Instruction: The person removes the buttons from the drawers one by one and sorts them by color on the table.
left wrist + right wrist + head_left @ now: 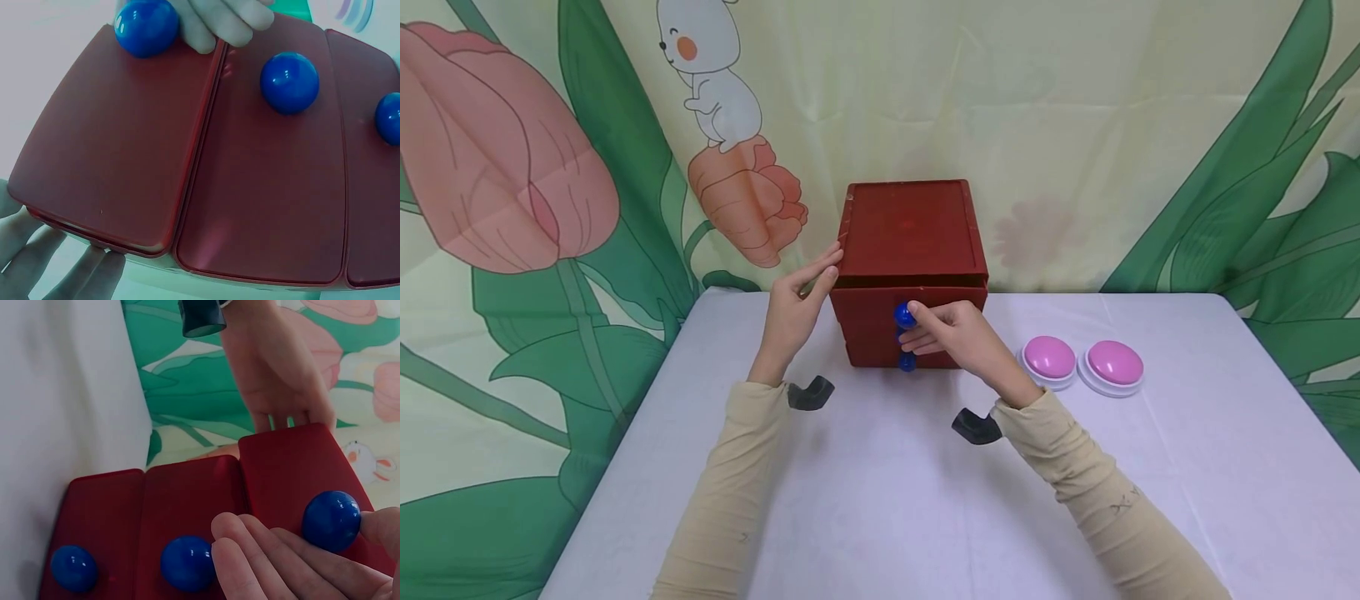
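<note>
A dark red box is standing upright toward the far side of the bench, its three stacked drawers facing near. Each drawer front is bearing one round, shiny blue knob. The top drawer is sitting slightly out, leaving a thin dark gap behind its front; the middle drawer and bottom drawer are lying level with each other. The right hand is pinching the top knob; the left hand is touching the box's left side near the top.

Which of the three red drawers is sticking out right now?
The top drawer, whose blue knob the right hand pinches: its front stands forward of the middle drawer and bottom drawer, which sit about flush with each other.
</note>
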`<state>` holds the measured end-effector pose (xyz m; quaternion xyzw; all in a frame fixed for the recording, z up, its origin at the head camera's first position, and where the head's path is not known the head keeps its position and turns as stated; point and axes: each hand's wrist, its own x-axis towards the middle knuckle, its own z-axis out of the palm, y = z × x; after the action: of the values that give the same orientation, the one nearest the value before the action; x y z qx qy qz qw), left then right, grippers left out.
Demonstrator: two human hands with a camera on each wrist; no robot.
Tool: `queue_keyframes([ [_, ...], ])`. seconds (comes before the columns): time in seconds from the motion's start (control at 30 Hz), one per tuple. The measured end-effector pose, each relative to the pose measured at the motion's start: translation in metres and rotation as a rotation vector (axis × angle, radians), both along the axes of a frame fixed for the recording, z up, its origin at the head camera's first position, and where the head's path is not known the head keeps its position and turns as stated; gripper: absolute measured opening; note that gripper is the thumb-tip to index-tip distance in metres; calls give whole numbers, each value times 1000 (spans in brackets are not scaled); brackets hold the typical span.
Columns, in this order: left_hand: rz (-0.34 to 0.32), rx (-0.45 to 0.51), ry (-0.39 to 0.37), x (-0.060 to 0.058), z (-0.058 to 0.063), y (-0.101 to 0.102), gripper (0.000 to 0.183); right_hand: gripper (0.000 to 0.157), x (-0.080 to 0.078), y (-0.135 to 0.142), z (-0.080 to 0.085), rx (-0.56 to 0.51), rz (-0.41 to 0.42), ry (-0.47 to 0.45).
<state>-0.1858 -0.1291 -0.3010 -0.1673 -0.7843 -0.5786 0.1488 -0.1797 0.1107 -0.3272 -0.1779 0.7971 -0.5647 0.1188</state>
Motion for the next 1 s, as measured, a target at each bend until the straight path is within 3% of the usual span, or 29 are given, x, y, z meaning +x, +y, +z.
queue_keyframes([
  [0.53,15,14,30,-2,-3,3,34,52,-13,-1,0,-39,-19,-25],
  [0.77,22,32,42,-24,-29,-5,34,52,-17,0,1,-56,-16,-41],
  [1.0,31,41,66,-26,-32,-5,34,51,-19,0,1,-64,-9,-44],
])
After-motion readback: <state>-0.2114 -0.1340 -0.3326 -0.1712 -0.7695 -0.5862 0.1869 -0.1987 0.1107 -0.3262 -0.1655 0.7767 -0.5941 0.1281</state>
